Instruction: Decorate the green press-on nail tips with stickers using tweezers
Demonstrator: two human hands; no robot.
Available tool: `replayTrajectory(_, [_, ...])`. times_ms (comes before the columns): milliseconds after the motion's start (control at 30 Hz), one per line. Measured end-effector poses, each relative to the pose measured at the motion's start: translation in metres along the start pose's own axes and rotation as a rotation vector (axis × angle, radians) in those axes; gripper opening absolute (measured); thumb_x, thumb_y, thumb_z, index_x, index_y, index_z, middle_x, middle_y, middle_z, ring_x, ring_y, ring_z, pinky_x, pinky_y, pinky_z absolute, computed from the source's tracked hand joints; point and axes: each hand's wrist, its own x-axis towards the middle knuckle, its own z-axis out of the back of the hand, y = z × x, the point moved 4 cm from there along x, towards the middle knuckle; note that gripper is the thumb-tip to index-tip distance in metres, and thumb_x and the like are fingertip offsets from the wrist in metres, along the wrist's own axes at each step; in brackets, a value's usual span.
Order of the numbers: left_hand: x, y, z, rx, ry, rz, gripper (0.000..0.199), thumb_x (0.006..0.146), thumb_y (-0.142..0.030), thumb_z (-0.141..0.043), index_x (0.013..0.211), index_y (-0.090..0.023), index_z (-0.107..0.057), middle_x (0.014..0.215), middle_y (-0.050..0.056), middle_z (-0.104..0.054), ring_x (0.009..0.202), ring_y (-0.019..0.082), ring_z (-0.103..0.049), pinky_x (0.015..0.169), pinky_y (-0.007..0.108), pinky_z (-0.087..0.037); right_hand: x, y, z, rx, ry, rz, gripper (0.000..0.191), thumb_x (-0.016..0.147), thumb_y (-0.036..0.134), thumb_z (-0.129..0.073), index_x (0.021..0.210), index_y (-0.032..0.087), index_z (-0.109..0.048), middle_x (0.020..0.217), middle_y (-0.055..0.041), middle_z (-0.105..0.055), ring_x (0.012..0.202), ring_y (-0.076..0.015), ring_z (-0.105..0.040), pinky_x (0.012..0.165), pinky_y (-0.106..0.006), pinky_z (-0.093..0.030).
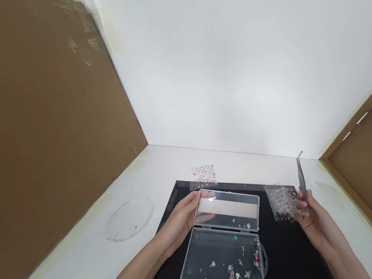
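A clear plastic case [191,255] lies opened on the black mat, its lid [258,206] tipped up on the far side. Small colored and silvery charms [230,272] are scattered in the base, and a few sit in the lid near the hinge. My left hand [185,211] grips the lid's left edge, with part of the fingers seen through the plastic. On the right, my right hand [310,214] holds bent-tip tweezers [301,177] upright, the angled tip pointing up, clear of the case.
The black mat [284,256] covers the front of the white table. A sticker sheet [204,174] lies at its far edge, and patterned clear sheets [280,202] lie beside my right hand. A transparent round dish [131,219] is at left. Brown panels [46,134] and a white wall [229,56] enclose the table.
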Motion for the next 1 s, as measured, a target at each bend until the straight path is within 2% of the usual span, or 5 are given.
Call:
replayTrajectory(300, [-0.004,-0.002,0.001,-0.058,0.011,0.046,0.077,0.064,-0.074,-0.103,0.109,-0.02,-0.071,0.129,0.015,-0.08,0.113,0.033,-0.08,0.094,0.041,-0.07,-0.022,0.006,-0.028,-0.285,0.063,0.132,0.059,0.066,0.076,-0.099,0.09,0.024,-0.082,0.088,-0.0025,-0.07,0.073,-0.0144,-0.06,0.073,-0.031,-0.064])
replayTrajectory(533, [-0.002,0.003,0.002,-0.069,-0.002,-0.006,0.05,0.089,-0.057,-0.09,0.113,-0.018,-0.069,0.124,0.018,-0.082,0.108,0.034,-0.081,0.093,0.047,-0.071,-0.027,0.009,-0.029,-0.559,0.076,0.295,0.063,0.073,0.081,-0.091,0.099,0.024,-0.083,0.077,-0.0039,-0.07,0.073,-0.0203,-0.064,0.071,-0.035,-0.062])
replayTrajectory(667, [-0.001,0.004,0.004,-0.09,-0.008,-0.01,0.037,0.098,-0.049,-0.081,0.114,-0.017,-0.069,0.123,0.018,-0.082,0.106,0.032,-0.082,0.09,0.046,-0.072,-0.027,0.012,-0.028,-0.699,0.061,0.476,0.059,0.077,0.082,-0.086,0.092,0.025,-0.083,0.102,-0.0093,-0.079,0.095,-0.0265,-0.073,0.081,-0.039,-0.064])
replayTrajectory(767, [0.0,0.006,0.006,-0.109,-0.028,-0.011,0.031,0.102,-0.045,-0.077,0.114,-0.017,-0.07,0.124,0.018,-0.081,0.105,0.03,-0.081,0.089,0.043,-0.072,-0.029,0.014,-0.032,-0.791,0.082,0.618,0.051,0.086,0.077,-0.08,0.089,0.026,-0.082,0.109,-0.01,-0.08,0.106,-0.0288,-0.074,0.086,-0.04,-0.064])
replayTrajectory(1000, [0.0,0.005,0.008,-0.15,-0.044,0.052,0.023,0.109,-0.037,-0.067,0.116,-0.016,-0.072,0.127,0.019,-0.08,0.099,0.028,-0.082,0.086,0.039,-0.071,-0.041,0.023,-0.042,-0.96,0.161,0.968,0.023,0.105,0.041,-0.069,0.092,0.031,-0.085,0.105,-0.0052,-0.08,0.097,-0.022,-0.075,0.083,-0.036,-0.062])
